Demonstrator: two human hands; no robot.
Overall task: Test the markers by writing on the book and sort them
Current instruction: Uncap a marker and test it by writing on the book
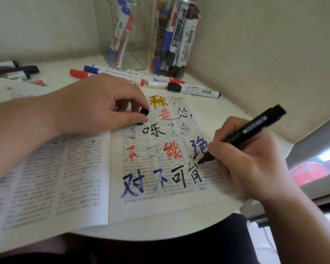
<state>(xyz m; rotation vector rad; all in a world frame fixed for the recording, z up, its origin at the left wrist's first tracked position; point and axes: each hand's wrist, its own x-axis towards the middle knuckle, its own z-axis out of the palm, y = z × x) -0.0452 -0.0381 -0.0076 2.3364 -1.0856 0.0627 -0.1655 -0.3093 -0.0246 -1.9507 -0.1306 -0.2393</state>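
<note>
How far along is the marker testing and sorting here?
Done: test characters in gold, red, blue and black cover the book's right page, and markers stand in the square container and round jar. In hand: the right hand holds a black marker tip to the page; the left hand pinches its cap. Left: loose markers lie behind the book.

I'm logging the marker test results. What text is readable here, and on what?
"是" in red, on the book, right page.
"不", "能" in red, "绝" in blue, same page.
"对", "不" in blue, "可" in black, bottom row.
Other handwritten characters: unclear.
Printed book text: too blurred.
Labels on the black marker and the markers in the clear holders: too small or blurred.
</note>
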